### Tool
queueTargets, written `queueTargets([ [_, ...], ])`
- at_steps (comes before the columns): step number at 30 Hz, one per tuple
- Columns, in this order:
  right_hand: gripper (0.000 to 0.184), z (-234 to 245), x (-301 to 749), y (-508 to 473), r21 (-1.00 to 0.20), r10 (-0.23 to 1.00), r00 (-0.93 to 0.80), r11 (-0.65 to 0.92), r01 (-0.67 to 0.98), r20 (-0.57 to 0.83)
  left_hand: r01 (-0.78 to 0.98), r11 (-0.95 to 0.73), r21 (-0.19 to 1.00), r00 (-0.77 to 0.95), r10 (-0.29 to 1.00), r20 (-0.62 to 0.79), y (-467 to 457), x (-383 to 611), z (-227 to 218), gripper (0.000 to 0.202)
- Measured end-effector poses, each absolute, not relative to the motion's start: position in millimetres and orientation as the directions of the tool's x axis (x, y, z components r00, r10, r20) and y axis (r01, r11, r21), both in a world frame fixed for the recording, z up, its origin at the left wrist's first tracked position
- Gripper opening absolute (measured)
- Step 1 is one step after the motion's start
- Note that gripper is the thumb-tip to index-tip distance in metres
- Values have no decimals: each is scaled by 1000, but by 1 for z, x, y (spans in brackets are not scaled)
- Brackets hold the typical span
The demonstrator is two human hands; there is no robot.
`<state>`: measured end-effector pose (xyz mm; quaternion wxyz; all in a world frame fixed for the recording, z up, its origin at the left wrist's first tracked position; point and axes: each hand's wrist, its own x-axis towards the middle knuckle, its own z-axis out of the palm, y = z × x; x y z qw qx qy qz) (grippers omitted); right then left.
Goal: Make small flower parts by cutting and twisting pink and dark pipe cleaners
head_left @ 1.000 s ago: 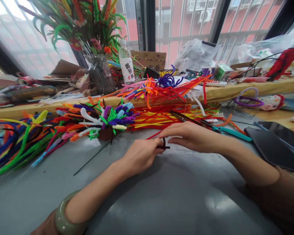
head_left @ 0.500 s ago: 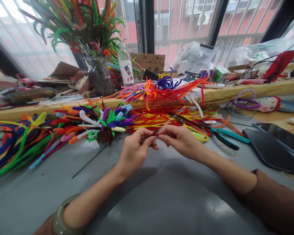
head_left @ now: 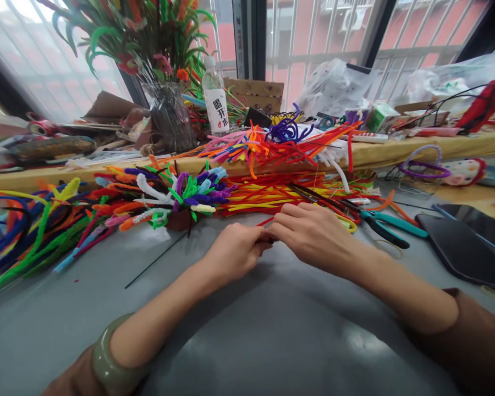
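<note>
Over the grey table, my left hand (head_left: 233,253) and my right hand (head_left: 317,236) meet at their fingertips. Both are closed in a pinch. Whatever small piece sits between the fingers is hidden by the knuckles. Just beyond the hands lies a spread of red and yellow pipe cleaners (head_left: 256,199). Black-handled scissors (head_left: 309,193) rest behind my right hand, partly covered by it. To the left of my left hand stands a bunch of multicoloured pipe cleaners (head_left: 190,192) in a brown holder, and a thin dark stem (head_left: 157,259) lies on the table.
Teal-and-black pliers (head_left: 390,224) and a dark phone (head_left: 462,247) lie on the right. More pipe cleaners (head_left: 37,236) are heaped at the left. A raised ledge (head_left: 66,179) runs along the back, carrying a water bottle (head_left: 215,102) and a glass vase (head_left: 171,118).
My right hand has turned over, its back now facing up and covering the pinch. The small dark-pink piece and fine strands seen at the fingertips before are hidden or hardly visible. The view shifted slightly.
</note>
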<state>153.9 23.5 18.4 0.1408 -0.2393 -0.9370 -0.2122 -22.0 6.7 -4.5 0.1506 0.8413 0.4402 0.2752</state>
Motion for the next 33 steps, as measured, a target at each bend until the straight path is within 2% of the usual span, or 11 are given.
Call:
queueTargets([
  [2,16,22,160,29,136,449,-825,846,516,342,584,-596,552,543,792,280,4,-22,-1,11],
  [4,16,27,168,35,-167,517,-810,856,489,276,492,-577,652,589,772,239,1,-23,2,8],
  [7,16,34,181,43,-594,538,-838,707,385,97,340,-495,800,595,772,224,-4,-22,4,5],
  [12,18,31,180,43,-847,619,-784,435,306,35,58,-338,939,454,847,277,-5,-16,1,5],
  [15,21,22,166,36,-848,712,-693,432,307,111,25,-338,941,253,912,321,0,-14,-1,8],
  [17,21,15,157,28,-750,761,-619,523,406,195,65,-342,938,157,931,328,3,-14,-2,9],
  [22,17,9,148,11,-45,649,-613,702,711,451,289,-360,887,122,933,338,8,-18,-6,10],
  [24,16,11,150,9,197,571,-692,691,696,442,448,-390,805,208,921,330,9,-21,-8,10],
  [26,16,13,152,11,322,505,-765,704,633,400,579,-461,672,354,885,301,11,-24,-8,14],
  [29,15,16,155,20,285,465,-817,777,561,341,622,-592,513,560,794,236,13,-29,-4,20],
  [33,19,19,164,36,-160,548,-809,836,524,215,558,-657,507,684,710,168,10,-32,3,17],
])
